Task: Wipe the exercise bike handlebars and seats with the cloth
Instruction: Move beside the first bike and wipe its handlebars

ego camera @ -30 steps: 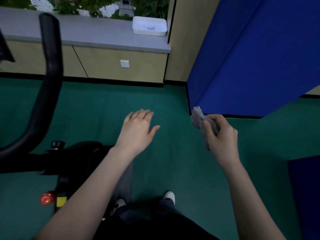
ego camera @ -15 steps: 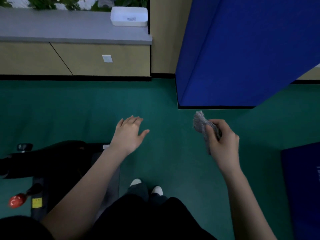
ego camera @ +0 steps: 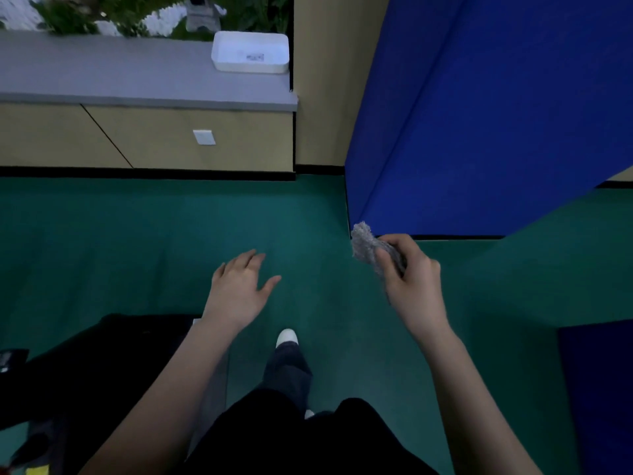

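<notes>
My right hand [ego camera: 414, 279] grips a bunched grey cloth [ego camera: 366, 245] in front of me, over the green floor. My left hand [ego camera: 239, 286] hovers flat with fingers spread, touching nothing. Only the black body of the exercise bike [ego camera: 85, 365] shows, at the lower left below my left forearm. Its handlebars and seat are out of view.
A tall blue padded mat [ego camera: 479, 114] stands at the right. A darker blue mat [ego camera: 599, 389] lies at the lower right. A grey counter [ego camera: 120, 73] over tan cabinets runs along the back, with a white tray [ego camera: 250, 53] on it. Green floor [ego camera: 137, 241] lies ahead; my shoe [ego camera: 287, 337] steps forward.
The view has swung right, so the bike's handlebar has left the frame and the bike sits further left. Both hands keep the same pose, and one foot has stepped forward.
</notes>
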A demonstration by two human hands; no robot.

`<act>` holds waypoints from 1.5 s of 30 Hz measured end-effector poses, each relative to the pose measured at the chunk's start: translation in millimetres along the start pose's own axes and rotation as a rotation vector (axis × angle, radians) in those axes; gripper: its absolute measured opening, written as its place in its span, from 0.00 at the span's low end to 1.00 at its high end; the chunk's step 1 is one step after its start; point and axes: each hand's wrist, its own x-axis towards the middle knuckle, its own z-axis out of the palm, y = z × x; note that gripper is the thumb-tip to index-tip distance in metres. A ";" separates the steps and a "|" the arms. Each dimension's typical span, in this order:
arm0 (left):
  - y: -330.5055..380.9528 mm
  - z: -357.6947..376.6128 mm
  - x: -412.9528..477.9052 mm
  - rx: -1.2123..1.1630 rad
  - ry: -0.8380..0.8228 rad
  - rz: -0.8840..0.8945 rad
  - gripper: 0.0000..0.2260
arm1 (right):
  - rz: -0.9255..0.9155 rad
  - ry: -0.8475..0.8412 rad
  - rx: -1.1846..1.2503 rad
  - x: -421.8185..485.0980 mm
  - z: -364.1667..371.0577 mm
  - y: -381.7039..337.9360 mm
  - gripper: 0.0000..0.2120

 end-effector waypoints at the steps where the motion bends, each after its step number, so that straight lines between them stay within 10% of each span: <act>1: -3.2 -4.8 13.1 -0.006 0.008 -0.004 0.26 | -0.010 -0.011 -0.007 15.7 6.3 -4.0 0.05; 45: -64.7 -85.0 268.4 -0.164 0.242 -0.821 0.30 | -0.427 -0.716 0.043 454.8 198.2 -60.0 0.05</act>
